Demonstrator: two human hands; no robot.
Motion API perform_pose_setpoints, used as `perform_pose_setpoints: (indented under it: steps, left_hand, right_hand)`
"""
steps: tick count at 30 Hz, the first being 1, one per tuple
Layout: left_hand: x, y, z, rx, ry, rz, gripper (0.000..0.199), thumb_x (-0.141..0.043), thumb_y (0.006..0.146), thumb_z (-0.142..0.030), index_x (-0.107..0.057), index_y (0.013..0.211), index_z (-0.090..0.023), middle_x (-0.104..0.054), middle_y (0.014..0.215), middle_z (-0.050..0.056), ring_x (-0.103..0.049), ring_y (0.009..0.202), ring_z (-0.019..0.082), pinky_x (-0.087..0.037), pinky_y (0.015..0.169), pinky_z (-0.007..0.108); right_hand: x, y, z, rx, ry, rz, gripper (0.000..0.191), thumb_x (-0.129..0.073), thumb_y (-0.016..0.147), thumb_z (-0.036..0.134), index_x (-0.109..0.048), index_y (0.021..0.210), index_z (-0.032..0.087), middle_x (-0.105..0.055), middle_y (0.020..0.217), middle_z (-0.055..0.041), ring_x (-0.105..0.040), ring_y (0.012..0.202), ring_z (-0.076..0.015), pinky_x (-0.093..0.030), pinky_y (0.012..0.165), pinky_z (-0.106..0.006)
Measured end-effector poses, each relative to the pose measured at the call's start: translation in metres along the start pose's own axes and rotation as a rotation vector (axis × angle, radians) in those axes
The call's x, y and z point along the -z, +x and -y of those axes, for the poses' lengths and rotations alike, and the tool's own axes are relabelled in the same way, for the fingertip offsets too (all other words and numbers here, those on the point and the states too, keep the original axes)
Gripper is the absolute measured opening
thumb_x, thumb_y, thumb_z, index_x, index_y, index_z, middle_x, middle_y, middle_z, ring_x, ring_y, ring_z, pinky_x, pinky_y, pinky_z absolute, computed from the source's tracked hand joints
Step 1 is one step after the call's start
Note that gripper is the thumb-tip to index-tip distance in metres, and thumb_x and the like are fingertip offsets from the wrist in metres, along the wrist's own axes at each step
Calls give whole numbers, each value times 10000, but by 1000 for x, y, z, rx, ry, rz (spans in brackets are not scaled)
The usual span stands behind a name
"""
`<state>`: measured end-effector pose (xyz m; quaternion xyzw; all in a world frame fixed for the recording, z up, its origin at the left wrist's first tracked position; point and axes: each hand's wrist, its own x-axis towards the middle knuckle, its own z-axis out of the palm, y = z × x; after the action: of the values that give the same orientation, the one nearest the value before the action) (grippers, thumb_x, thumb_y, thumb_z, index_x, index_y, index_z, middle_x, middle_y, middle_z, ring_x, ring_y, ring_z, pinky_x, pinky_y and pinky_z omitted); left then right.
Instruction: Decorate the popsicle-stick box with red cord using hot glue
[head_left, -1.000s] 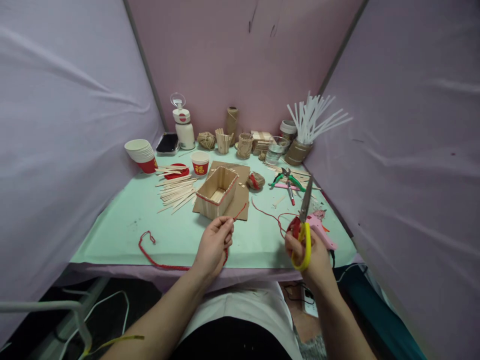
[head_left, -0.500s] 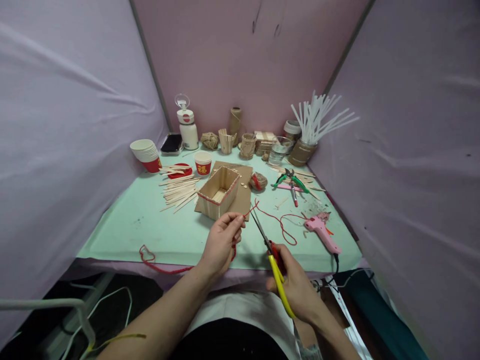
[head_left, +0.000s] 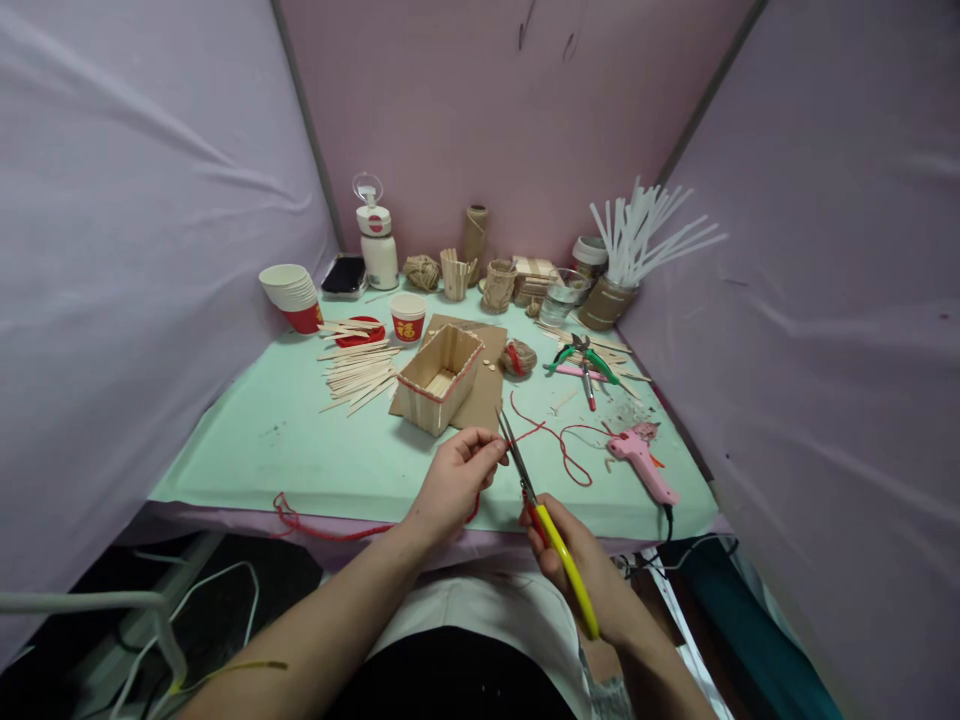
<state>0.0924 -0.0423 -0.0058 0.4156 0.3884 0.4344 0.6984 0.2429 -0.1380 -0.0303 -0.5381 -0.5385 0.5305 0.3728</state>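
Observation:
My left hand [head_left: 465, 475] pinches a red yarn [head_left: 337, 535] near the middle of the table's front part; the yarn trails left over the table edge. Scissors [head_left: 566, 565] with yellow and red handles are in my right hand [head_left: 574, 555], blades pointing up and away. The blades lie at the yarn just beyond my left fingertips, and a short piece of it sticks out on the right. Behind my left hand a wooden stick box [head_left: 427, 408] with red trim rests partly on a cardboard sheet [head_left: 480, 405].
A pink glue gun [head_left: 643, 465] with a cable lies at the right, beside a loose red strand [head_left: 574, 465]. Green-handled pliers [head_left: 581, 358], wooden sticks [head_left: 356, 375], a yarn ball [head_left: 517, 358] and a paper cup [head_left: 408, 318] surround the box. Jars and a bottle [head_left: 379, 255] stand behind.
My left hand has moved slightly right with the yarn. The scissors have come closer to it, their blades now across the yarn beside my fingertips, and the handles are closer together.

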Motion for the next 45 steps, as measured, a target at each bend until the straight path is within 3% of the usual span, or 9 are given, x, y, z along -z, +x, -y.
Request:
perform_pose_setpoints:
  steps: [9, 17, 22, 27, 31, 34, 38, 40, 45]
  left_hand:
    - [2, 3, 2, 21, 58, 32, 338, -719, 685, -460, -598, 700, -144, -522, 564, -45, -329, 467, 51, -202, 452, 215]
    - [1, 9, 8, 75, -43, 50, 332, -759, 651, -419, -607, 710, -130, -592, 638, -12, -323, 445, 27, -182, 438, 203]
    - [2, 8, 11, 99, -129, 82, 357, -795, 645, -420, -618, 728, -122, -593, 658, -8, -316, 437, 10, -175, 428, 186]
    - [5, 7, 14, 108, -123, 44, 343, -817, 630, -396, -644, 754, -127, -573, 653, -16, -341, 455, 15, -190, 423, 170]
    - [8, 11, 17, 83, -103, -25, 362, -846, 581, -401, -664, 748, -136, -542, 632, -27, -364, 474, 29, -203, 421, 166]
    - [9, 13, 21, 60, -72, -76, 375, -850, 565, -419, -676, 739, -137, -541, 634, -28, -350, 472, 30, -206, 421, 172]
    - [7, 12, 27, 32, -10, -53, 343, -822, 614, -424, -687, 743, -136, -536, 602, -34, -353, 481, 40, -237, 442, 181]
    - [7, 10, 28, 27, 31, -27, 332, -808, 641, -426, -686, 747, -136, -521, 576, -42, -359, 488, 46, -245, 452, 184]
    - [9, 6, 24, 105, 97, 44, 363, -801, 643, -459, -682, 763, -138, -501, 543, -53, -338, 461, 51, -206, 433, 196]
  right_hand:
    - [-3, -2, 11, -58, -117, -8, 289, -520, 832, 484, -392, 814, 226, -408, 701, 41, -325, 598, -115, -300, 527, -237]
    - [3, 9, -7, 6, -298, -187, 412, -452, 851, 605, -432, 699, 223, -429, 625, 36, -376, 575, -130, -323, 539, -251]
    - [24, 35, -5, -54, -741, -469, 266, -556, 834, 467, -525, 777, 209, -559, 648, 1, -506, 590, -172, -366, 569, -275]
    - [35, 71, -10, -34, -987, -564, 190, -570, 842, 263, -629, 961, 127, -670, 879, -145, -625, 828, -283, -438, 707, -348]
    - [32, 81, -5, 27, -979, -635, 245, -583, 830, 192, -653, 1028, 64, -626, 1110, -260, -566, 1058, -366, -419, 896, -468]
    - [26, 73, 6, 147, -899, -596, 200, -549, 880, 211, -666, 1023, 135, -638, 1148, -177, -568, 1089, -292, -420, 958, -420]
    - [11, 59, 22, 365, -461, -432, 121, -606, 876, 303, -658, 916, 201, -681, 928, -60, -616, 884, -197, -479, 824, -320]
    - [5, 56, 27, 363, -328, -413, 119, -599, 873, 305, -641, 819, 208, -662, 845, -43, -595, 823, -187, -465, 785, -317]
    - [6, 59, 23, 168, -76, -363, 152, -572, 839, 321, -585, 741, 206, -568, 729, 0, -511, 732, -160, -417, 708, -284]
